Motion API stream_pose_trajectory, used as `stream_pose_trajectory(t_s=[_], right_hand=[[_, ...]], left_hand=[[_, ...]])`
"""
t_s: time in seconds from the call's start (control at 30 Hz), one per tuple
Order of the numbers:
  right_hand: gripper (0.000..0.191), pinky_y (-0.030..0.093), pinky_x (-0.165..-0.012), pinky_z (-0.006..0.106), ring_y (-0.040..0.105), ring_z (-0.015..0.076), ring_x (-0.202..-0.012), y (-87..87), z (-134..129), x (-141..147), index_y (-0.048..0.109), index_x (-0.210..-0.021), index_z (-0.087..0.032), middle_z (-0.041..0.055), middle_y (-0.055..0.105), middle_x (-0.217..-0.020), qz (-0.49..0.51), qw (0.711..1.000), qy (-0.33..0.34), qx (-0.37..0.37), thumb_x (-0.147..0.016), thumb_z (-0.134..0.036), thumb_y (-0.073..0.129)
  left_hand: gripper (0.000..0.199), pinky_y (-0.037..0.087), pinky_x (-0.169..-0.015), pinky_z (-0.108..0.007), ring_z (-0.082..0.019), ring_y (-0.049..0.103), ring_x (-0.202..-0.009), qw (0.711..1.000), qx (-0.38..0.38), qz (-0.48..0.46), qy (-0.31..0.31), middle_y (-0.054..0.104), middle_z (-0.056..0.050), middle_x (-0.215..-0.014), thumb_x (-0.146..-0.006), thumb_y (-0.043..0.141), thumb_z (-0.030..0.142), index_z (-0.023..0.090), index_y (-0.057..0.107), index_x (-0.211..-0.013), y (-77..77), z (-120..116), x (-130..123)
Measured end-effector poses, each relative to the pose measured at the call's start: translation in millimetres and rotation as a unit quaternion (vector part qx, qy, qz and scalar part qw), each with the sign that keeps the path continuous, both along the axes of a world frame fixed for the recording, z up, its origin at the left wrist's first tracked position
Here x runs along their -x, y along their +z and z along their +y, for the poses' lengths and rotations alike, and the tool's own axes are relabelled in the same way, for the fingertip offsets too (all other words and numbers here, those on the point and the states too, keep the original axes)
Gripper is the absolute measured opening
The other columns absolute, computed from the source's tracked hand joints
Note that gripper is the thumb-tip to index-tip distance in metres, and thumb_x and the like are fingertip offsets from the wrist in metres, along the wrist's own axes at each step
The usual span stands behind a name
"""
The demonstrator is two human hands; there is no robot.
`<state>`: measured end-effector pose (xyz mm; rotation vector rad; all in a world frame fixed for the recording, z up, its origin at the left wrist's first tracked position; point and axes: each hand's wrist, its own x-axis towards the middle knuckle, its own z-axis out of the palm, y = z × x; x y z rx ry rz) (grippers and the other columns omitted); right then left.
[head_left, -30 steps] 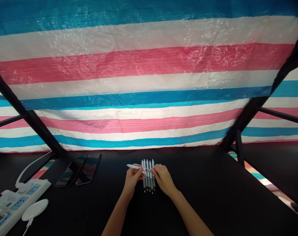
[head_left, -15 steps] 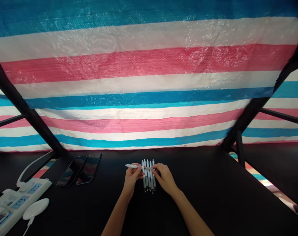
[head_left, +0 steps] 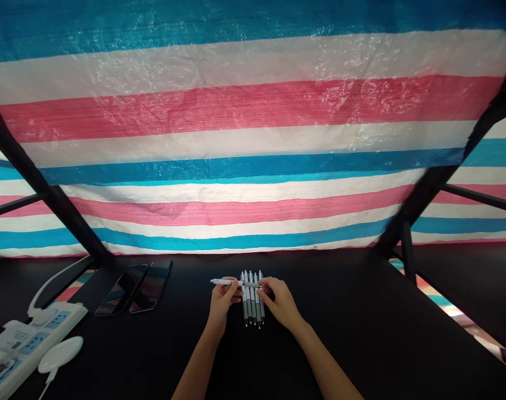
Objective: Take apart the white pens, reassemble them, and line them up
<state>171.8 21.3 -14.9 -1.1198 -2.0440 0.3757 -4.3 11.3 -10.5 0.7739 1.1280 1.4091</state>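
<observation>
A white and grey pen is held level, its white end to the left and its grey end to the right. Fingers of my left hand are closed round the white barrel. At the grey end, my right hand pinches the pen near its tip; whether the barrel is in one piece there is too small to tell. Beneath it, several matching pens lie side by side on the black table, grey ends toward me. The held pen crosses over their upper halves.
Two dark phones lie at the left. Nearer me are a white power strip with plugs and a round white charger. Black frame bars slope at both sides. A striped plastic sheet hangs behind the table.
My left hand and the pen's white end have shifted slightly left. My right hand stays at the grey end. The row of pens has not moved.
</observation>
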Motion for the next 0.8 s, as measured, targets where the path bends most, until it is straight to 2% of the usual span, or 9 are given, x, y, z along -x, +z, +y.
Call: stream_pose_trajectory(t_s=[0.1,0.3,0.47,0.53,0.67,0.8], right_hand=[[0.01,0.041,-0.067,0.028,0.056,0.0151,-0.069,0.4,0.1,-0.5,0.056,-0.091,-0.022,-0.0004,0.06,-0.075,0.004,1.0,0.005,0.002,-0.09,-0.025,0.047],[0.029,0.04,-0.063,0.028,0.054,0.0154,-0.067,0.0,1.2,0.3,0.054,-0.072,-0.02,0.0008,0.058,-0.07,-0.029,1.0,-0.007,-0.002,-0.094,-0.025,0.035],[0.013,0.041,-0.066,0.028,0.056,0.0153,-0.07,-1.3,0.3,-0.2,0.057,-0.091,-0.022,-0.0005,0.06,-0.075,0.007,1.0,-0.002,0.019,-0.091,-0.028,0.046],[0.011,0.041,-0.067,0.029,0.056,0.0154,-0.069,-1.7,0.2,-0.7,0.056,-0.094,-0.022,-0.0006,0.06,-0.075,0.015,1.0,0.0,0.02,-0.089,-0.028,0.048],[0.017,0.041,-0.067,0.029,0.056,0.0158,-0.07,-0.9,0.8,-0.9,0.057,-0.09,-0.022,0.0008,0.061,-0.076,0.01,1.0,0.003,0.017,-0.092,-0.028,0.042],[0.028,0.039,-0.065,0.029,0.054,0.0165,-0.069,0.3,1.2,-0.1,0.056,-0.076,-0.02,0.0019,0.059,-0.072,-0.013,1.0,-0.002,0.024,-0.094,-0.027,0.035]], left_hand=[[0.039,0.048,-0.049,-0.02,-0.013,0.064,-0.057,1.0,0.002,0.001,0.007,0.07,-0.007,-0.077,-0.057,0.075,0.044,0.014,0.06,-0.079,-1.0,1.1,1.3],[0.04,0.047,-0.048,-0.02,-0.013,0.063,-0.056,1.0,0.008,0.013,-0.007,0.067,-0.003,-0.068,-0.055,0.076,0.044,0.014,0.06,-0.078,4.8,-1.7,-1.3],[0.04,0.047,-0.049,-0.02,-0.013,0.063,-0.057,1.0,0.008,0.01,-0.002,0.068,-0.004,-0.07,-0.056,0.076,0.044,0.014,0.06,-0.078,7.1,-2.0,-1.6],[0.041,0.048,-0.049,-0.02,-0.013,0.063,-0.057,1.0,0.008,0.005,0.001,0.068,-0.005,-0.072,-0.056,0.076,0.044,0.014,0.06,-0.078,5.6,-1.2,-1.1],[0.04,0.048,-0.049,-0.02,-0.013,0.064,-0.057,1.0,0.003,0.013,-0.003,0.069,-0.006,-0.074,-0.059,0.074,0.045,0.014,0.059,-0.08,2.0,-0.5,-0.8],[0.041,0.048,-0.049,-0.021,-0.014,0.064,-0.058,1.0,0.0,0.023,-0.012,0.068,-0.005,-0.073,-0.059,0.074,0.045,0.014,0.059,-0.08,2.0,-1.1,-1.5]])
